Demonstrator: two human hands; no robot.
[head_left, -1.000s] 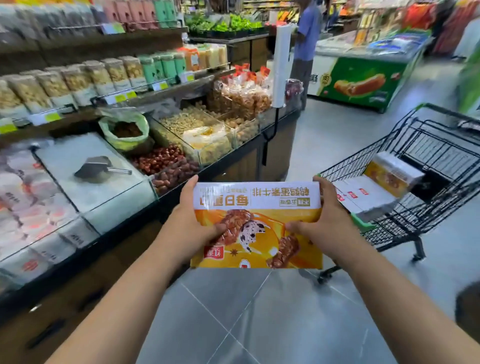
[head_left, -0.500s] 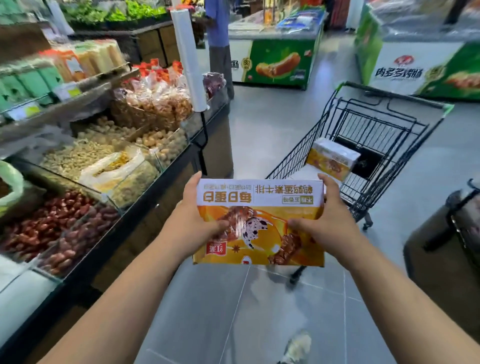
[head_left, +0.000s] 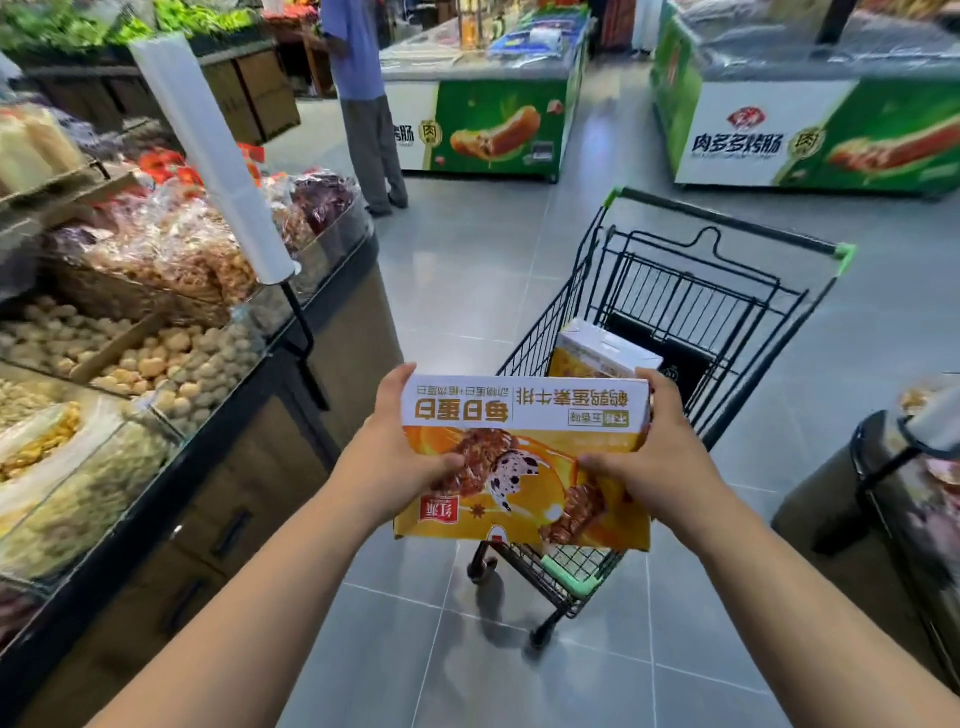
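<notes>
Your left hand (head_left: 395, 457) and right hand (head_left: 660, 462) grip the orange snack box (head_left: 524, 457) by its 2 ends, thumbs on top. It hangs over the near end of the shopping cart (head_left: 727, 291), where 1 matching box (head_left: 602, 356) lies.

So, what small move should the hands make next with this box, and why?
Probably ease the box forward and down into the cart: left hand and right hand grip its sides near the cart's front end, and another box already lies inside.

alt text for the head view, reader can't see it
Left hand and right hand hold an orange-and-white snack box by its sides before a black shopping cart containing a similar box. A bulk-food counter lines the left; green freezers stand beyond.
</notes>
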